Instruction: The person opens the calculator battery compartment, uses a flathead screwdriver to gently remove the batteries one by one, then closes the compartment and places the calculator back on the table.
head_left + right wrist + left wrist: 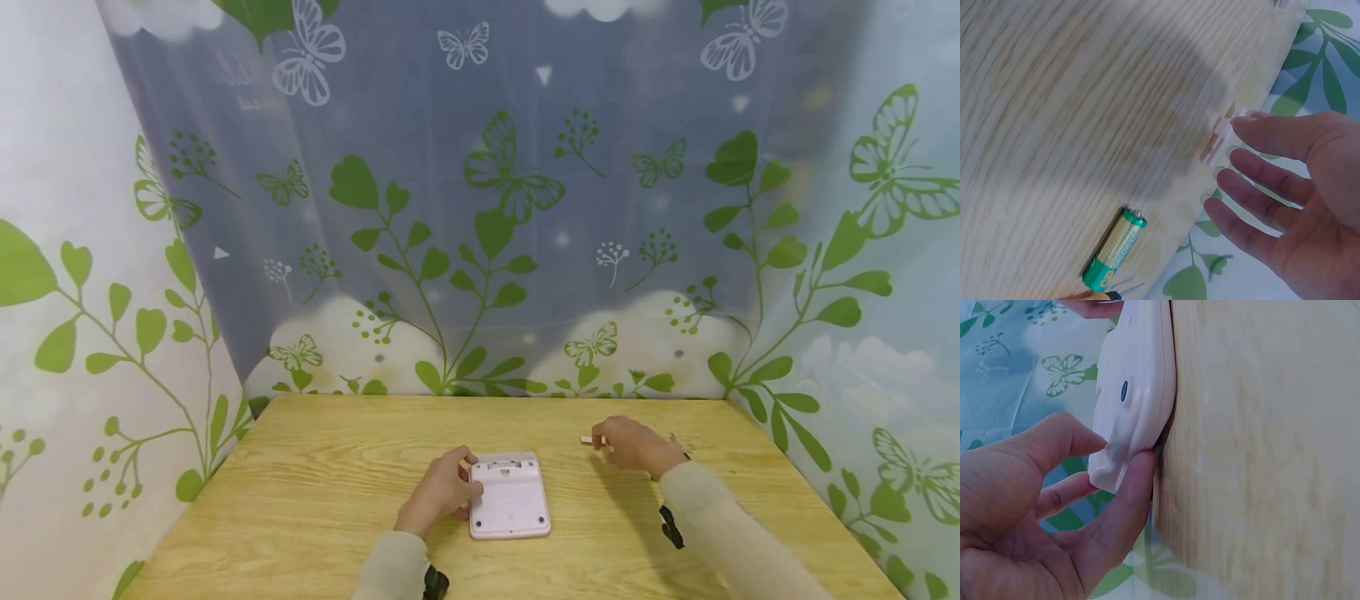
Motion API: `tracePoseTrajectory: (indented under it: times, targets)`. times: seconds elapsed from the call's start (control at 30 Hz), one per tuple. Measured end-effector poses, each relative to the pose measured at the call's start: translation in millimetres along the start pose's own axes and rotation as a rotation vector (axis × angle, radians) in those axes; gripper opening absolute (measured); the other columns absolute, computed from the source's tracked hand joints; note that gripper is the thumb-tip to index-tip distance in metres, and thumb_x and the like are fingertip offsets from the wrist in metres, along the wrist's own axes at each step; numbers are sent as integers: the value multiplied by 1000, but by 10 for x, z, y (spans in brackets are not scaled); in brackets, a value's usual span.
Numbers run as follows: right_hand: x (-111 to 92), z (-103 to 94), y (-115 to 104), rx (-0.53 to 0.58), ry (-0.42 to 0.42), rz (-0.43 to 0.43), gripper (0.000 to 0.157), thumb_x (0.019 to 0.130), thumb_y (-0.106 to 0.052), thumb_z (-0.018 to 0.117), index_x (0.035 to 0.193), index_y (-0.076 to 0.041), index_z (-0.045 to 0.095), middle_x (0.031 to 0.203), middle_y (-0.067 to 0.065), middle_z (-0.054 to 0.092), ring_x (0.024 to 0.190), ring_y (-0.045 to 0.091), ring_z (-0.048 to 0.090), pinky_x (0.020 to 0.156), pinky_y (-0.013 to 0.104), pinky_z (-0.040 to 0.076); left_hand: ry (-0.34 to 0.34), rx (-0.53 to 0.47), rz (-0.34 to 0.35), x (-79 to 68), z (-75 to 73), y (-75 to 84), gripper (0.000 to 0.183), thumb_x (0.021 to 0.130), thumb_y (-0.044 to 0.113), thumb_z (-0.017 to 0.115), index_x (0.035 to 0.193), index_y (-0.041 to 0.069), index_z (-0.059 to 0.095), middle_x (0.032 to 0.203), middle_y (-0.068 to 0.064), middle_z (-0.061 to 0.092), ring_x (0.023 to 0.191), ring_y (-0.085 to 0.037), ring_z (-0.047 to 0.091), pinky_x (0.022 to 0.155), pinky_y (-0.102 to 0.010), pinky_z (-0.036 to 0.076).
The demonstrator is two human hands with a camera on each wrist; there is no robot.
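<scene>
A flat pale pink device with dark feet lies with its underside up on the table; an uncovered slot shows near its far end. My left hand grips its left edge. In the left wrist view, the thumb presses the underside and another finger lies along the rim by the table. To the right and farther back, my right hand pinches a small pale cover piece between thumb and a finger, low over the table. Whether this piece touches the wood I cannot tell.
A green and gold battery lies on the table near the right hand. Part of an orange-brown item with a dark tip shows below it. A printed curtain rises behind the wooden table and along both sides.
</scene>
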State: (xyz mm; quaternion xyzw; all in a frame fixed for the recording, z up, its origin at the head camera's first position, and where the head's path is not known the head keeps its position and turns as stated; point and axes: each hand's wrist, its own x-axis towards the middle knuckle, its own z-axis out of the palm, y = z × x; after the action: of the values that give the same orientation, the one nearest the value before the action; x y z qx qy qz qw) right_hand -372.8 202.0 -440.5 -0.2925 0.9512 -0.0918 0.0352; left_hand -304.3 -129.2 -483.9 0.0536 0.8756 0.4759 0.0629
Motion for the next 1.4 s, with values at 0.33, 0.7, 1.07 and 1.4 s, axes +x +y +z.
tracePoseTrajectory:
  times: [0.33,0.7,1.07,1.4]
  targets:
    - [79,53,-18,33,1,21,22,87,12,70,102,-3,70,103,13,72,93,28,68,77,41,60,3,-13,9,4,0,-18,37,88,-1,73,122,3,58,94,-13,56,73,-21,61,54,-32,62]
    - [79,89,-1,48,-3,38,23,87,13,67,105,-1,71,107,17,71,94,31,68,78,41,61,-3,7,5,-6,12,22,37,89,0,74,122,3,58,93,-13,56,73,-21,59,55,-32,62]
    - [98,53,-20,74,-8,58,27,87,14,68,109,-2,70,109,18,71,98,33,69,79,43,61,5,7,0,-8,6,7,37,89,0,73,123,3,58,93,-13,56,72,-21,60,54,-32,62]
    - [127,76,-23,91,8,78,27,88,13,66,110,-3,71,111,15,71,101,32,68,82,44,61,6,-3,9,5,13,-14,38,88,-1,73,123,2,58,93,-13,56,73,-21,60,54,-32,62]
